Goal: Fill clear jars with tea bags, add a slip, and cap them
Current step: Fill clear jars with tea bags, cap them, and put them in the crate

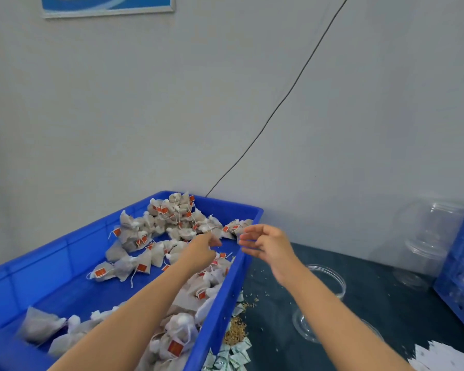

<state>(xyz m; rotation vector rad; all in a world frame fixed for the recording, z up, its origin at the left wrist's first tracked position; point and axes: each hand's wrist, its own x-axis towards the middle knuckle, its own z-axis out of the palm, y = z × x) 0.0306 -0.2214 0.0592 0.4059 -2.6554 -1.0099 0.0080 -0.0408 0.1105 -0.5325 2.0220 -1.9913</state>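
Clear open jar (324, 303) stands on the desk beside the blue crate (225, 295). Further in, left hand (201, 250) reaches among soft, light tea bags (156, 223), grip unclear; right hand (263, 243) hovers, fingers apart. Pinch a bag's gauze.

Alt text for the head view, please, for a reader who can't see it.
Both bare hands reach over a blue tray of tea bags: the left hand among the bags, the right hand open at the tray's far rim. An open clear jar stands right of it on the dark table.
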